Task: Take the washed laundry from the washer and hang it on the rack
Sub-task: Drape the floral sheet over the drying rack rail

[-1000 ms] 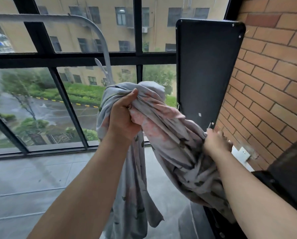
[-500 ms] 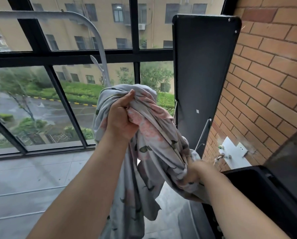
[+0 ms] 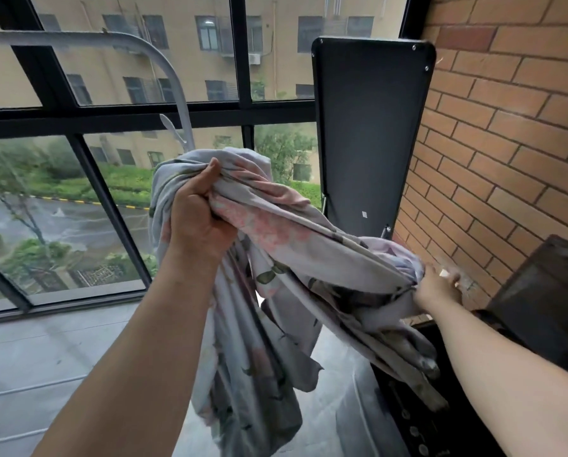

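A grey metal rack [image 3: 164, 61] curves across the upper left, in front of the black-framed window [image 3: 111, 120]. Below its bend, the left hand [image 3: 198, 212] is raised, its grip closed tight, fingers and thumb wrapped round a thick bunch of the laundry [image 3: 309, 245]. This is one large sheet of thin cloth, pale grey-lilac, printed with blotchy pink flowers and dark green leaves, heavily creased and twisted.

From the left hand one part hangs straight down in long folds toward the floor [image 3: 45, 364], ending in a ragged loose edge. The other part stretches rightward and downward as a loose rope, passing in front of a black upright panel [image 3: 371, 127].

The right hand [image 3: 436, 288], lower and slightly blurred, has its grip closed on that far end, fingers dug into the gathered cloth. Below it, more cloth trails down onto the black top of the washer [image 3: 418, 430]. A brick wall [image 3: 507, 143] fills the right side.
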{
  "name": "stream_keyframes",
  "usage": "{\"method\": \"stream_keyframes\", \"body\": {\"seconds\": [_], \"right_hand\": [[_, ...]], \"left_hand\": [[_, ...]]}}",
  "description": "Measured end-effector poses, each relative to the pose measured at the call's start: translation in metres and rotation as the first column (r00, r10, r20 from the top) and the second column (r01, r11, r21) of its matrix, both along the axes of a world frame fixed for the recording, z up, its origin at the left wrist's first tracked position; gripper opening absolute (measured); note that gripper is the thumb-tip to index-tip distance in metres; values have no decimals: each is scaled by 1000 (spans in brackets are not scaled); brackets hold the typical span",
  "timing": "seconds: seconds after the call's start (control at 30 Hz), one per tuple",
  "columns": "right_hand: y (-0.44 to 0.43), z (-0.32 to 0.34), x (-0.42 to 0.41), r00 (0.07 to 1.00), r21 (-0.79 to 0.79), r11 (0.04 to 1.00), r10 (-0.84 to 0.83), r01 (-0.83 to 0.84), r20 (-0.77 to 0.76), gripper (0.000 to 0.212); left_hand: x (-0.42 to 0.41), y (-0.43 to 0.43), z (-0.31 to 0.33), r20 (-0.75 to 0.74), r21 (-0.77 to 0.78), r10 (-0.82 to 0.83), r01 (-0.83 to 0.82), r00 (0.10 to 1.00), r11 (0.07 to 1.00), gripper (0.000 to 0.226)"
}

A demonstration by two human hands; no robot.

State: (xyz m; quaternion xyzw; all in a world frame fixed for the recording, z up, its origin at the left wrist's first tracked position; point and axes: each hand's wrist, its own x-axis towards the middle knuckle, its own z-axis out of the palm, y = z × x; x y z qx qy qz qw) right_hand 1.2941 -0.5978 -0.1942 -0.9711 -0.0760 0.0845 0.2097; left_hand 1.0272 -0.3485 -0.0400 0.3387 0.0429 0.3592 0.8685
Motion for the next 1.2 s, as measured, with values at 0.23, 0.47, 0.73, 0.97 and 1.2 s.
{"method": "stream_keyframes", "body": {"seconds": [0.23,0.47,0.73,0.97,1.2], "right_hand": [[-13,-48,-31,880,-173,977,32,-129,-473,68],[1,-79,-43,623,366,840,43,400,-781,37],[73,46,-57,611,819,496,563,289,-557,25],[77,-2,-52,891,612,746,57,261,-450,53],[79,-3,-87,759,196,823,567,-533,-320,116]], "left_hand": [[5,-4,0,-27,3,-49,50,998,999,34],[12,-9,0,-24,6,-103,103,994,995,34],[4,-7,3,-41,57,-116,118,992,991,28],[-24,10,8,-13,99,-28,29,1000,995,30],[-34,8,-2,-58,45,22,-20,998,999,36]]}}
